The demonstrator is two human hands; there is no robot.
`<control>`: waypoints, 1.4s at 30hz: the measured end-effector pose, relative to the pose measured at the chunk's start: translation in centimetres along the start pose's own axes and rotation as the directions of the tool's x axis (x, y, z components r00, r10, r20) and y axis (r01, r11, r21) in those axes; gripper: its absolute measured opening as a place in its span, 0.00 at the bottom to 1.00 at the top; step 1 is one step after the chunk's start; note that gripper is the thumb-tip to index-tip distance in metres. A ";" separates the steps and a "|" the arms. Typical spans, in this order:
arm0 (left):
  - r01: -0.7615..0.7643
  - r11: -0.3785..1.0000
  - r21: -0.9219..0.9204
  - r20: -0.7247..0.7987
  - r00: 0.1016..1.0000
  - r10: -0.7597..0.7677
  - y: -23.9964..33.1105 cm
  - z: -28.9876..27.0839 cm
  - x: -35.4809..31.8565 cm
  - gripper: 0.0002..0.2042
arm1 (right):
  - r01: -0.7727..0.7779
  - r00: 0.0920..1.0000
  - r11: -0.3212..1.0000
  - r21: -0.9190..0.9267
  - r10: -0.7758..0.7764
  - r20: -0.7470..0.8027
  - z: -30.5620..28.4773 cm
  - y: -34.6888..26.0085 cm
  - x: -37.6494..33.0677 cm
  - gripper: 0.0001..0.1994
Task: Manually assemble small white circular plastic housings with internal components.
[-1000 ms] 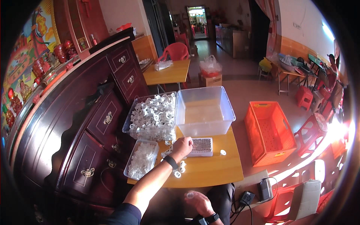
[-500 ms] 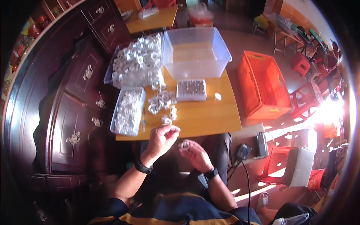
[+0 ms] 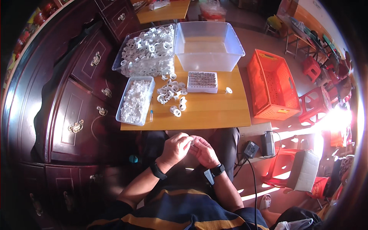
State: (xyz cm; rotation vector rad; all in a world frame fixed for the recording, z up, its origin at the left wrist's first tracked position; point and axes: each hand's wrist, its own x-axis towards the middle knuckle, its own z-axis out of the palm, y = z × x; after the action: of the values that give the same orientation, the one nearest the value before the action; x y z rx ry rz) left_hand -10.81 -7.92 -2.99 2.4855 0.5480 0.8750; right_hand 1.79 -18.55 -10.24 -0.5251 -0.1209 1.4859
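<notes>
Over my lap, just in front of the table's near edge, my left hand point(image 3: 176, 148) and my right hand point(image 3: 204, 152) meet at the fingertips. Both are closed in a pinch. A small white plastic ring, visible in my right fingers a moment earlier, is now mostly hidden between them. What my left fingertips pinch is too small to make out. On the wooden table point(image 3: 222, 111), a few white rings point(image 3: 176, 112) lie nearest my hands, with a loose pile of rings point(image 3: 168, 93) behind them. A thin blue-and-clear tool point(image 3: 151, 115) lies to the left.
A clear box point(image 3: 132, 122) of small white pieces stands at left. Behind are a clear bin point(image 3: 117, 69) heaped with rings and a bare clear bin point(image 3: 209, 63). A gridded tray point(image 3: 203, 90) and a round white piece point(image 3: 229, 90) sit right of the pile. An orange crate point(image 3: 268, 109) stands beyond.
My left hand has come away from the table edge, toward my lap. My right hand has risen slightly to meet it, and the fingertips now touch. The view has shifted a little.
</notes>
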 end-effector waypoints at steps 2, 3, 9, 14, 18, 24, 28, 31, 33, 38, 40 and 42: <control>-0.059 0.997 0.059 0.025 0.998 0.057 0.2 0.1 0.3 0.07 | 0.000 1.000 1.000 0.001 0.000 0.007 -0.1 0.0 0.1 0.14; -0.057 0.997 0.060 0.023 0.998 0.056 0.1 0.1 0.2 0.07 | 0.003 1.000 1.000 -0.016 -0.003 0.004 -0.2 0.0 0.1 0.14; 0.008 1.000 -0.017 0.096 0.995 -0.007 -0.9 -0.2 -0.3 0.05 | 0.011 0.998 0.989 -0.146 -0.019 -0.054 0.7 0.1 -0.1 0.12; 0.220 0.950 -0.221 0.203 0.963 -0.176 -1.6 -0.4 0.0 0.04 | 0.003 0.991 0.950 -0.313 -0.046 -0.129 0.2 0.3 0.0 0.11; 0.226 0.955 -0.192 0.159 0.968 -0.197 -1.6 -0.4 -0.6 0.03 | 0.030 0.992 0.947 -0.320 -0.069 -0.109 0.6 0.4 0.1 0.11; 0.148 0.988 -0.048 0.162 0.977 -0.138 -1.5 -0.5 -0.7 0.03 | 0.051 0.991 0.954 -0.294 -0.084 -0.103 0.1 0.9 0.1 0.11; 0.192 0.981 -0.012 0.223 0.957 -0.185 -1.7 -1.2 0.0 0.05 | 0.067 0.987 0.914 -0.400 -0.118 -0.106 0.7 0.8 0.2 0.11; 0.300 0.952 -0.062 0.201 0.938 -0.282 -1.6 -1.2 0.4 0.06 | 0.109 0.987 0.880 -0.463 -0.153 -0.058 0.6 0.4 0.5 0.10; 0.353 0.919 -0.175 0.220 0.924 -0.313 -2.2 -0.7 -0.4 0.07 | 0.130 0.986 0.853 -0.505 -0.164 -0.023 0.6 0.3 0.7 0.10; 0.415 0.901 -0.127 0.280 0.886 -0.368 -2.6 -1.0 -1.1 0.10 | 0.082 0.994 0.832 -0.549 -0.109 -0.016 0.6 0.4 0.2 0.10; 0.436 0.897 -0.075 0.298 0.868 -0.397 -2.2 -1.0 -1.5 0.11 | 0.064 0.995 0.822 -0.565 -0.096 -0.027 0.4 0.6 -0.1 0.10; 0.426 0.904 -0.033 0.289 0.870 -0.400 -2.1 -0.9 -1.8 0.12 | 0.048 0.996 0.850 -0.524 -0.078 -0.035 0.4 0.9 0.1 0.11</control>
State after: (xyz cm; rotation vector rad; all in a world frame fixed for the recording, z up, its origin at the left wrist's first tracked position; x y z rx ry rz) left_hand -13.20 -6.85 -4.33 2.2244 0.8740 0.3693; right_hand 0.84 -18.41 -10.28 -0.9928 -0.5074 1.3665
